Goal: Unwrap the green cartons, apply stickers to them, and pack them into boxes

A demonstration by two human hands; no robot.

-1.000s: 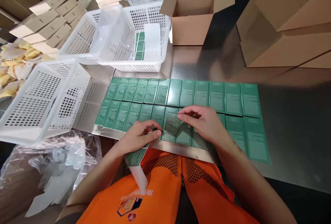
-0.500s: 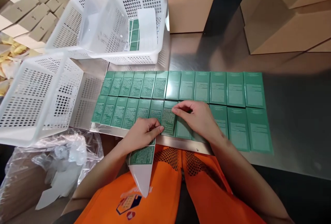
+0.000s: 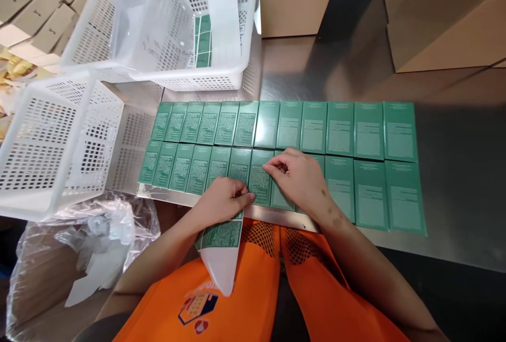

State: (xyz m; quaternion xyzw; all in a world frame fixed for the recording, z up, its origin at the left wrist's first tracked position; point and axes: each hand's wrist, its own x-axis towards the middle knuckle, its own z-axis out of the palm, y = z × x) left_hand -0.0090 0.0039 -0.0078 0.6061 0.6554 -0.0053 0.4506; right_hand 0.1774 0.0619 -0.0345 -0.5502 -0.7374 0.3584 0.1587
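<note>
Two rows of green boxes (image 3: 370,194) lie side by side on the metal table. Those toward the left carry stickers densely printed with small text; those toward the right show a paler printed panel. On a front-row box near the middle lies a green sticker (image 3: 260,181). My right hand (image 3: 302,178) pinches at its upper right edge, thumb and forefinger together. My left hand (image 3: 225,199) is closed, its thumb tip at the sticker's lower left. From under that hand hangs a sticker sheet (image 3: 222,257), green labels above and bare white backing below.
White perforated baskets (image 3: 205,79) stand at the back left, one holding more sticker sheets. Another basket (image 3: 79,142) stands at the left edge. Below it is a plastic-lined carton (image 3: 43,294) with backing scraps. Cardboard boxes (image 3: 294,5) stand behind, with others at right.
The sticker now lies flatter and squarer on its box. Both hands keep nearly the same place, the left thumb slightly farther right. The whole view has shifted a little.
</note>
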